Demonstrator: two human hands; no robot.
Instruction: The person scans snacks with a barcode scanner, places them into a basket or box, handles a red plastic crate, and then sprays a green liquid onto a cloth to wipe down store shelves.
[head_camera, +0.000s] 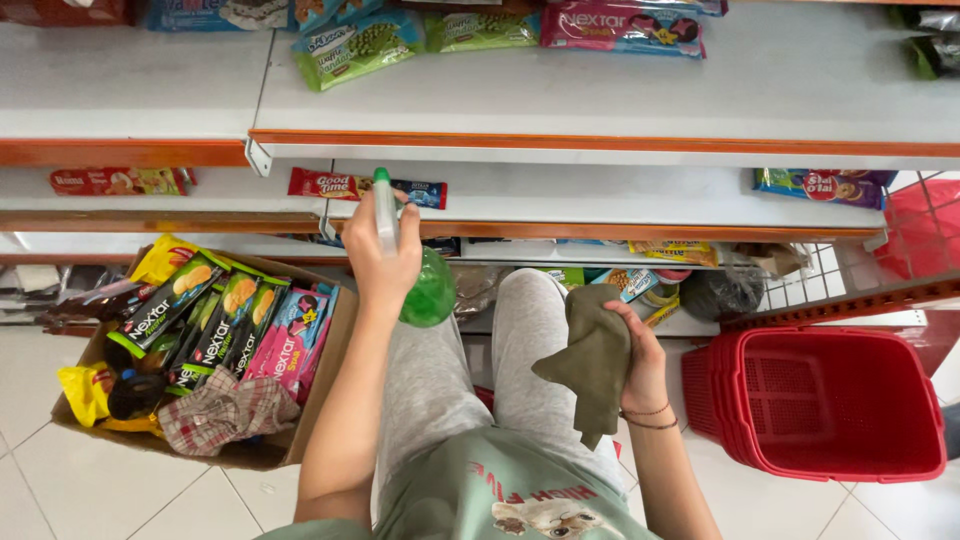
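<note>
My left hand (382, 255) grips a spray bottle (428, 290) with a green body and a white trigger head, its nozzle raised toward the middle white shelf (600, 195). My right hand (645, 360) holds a crumpled olive-green cloth (592, 360) over my right knee. I am standing close to the store shelves, grey trousers and a green shirt visible below. Snack packets lie on the shelves above and ahead of both hands.
A cardboard box (320, 400) on the floor at left holds several snack packets and a checked cloth (225, 410). A stack of red shopping baskets (830, 400) stands at right on the tiled floor. Orange-edged shelves run across the upper view.
</note>
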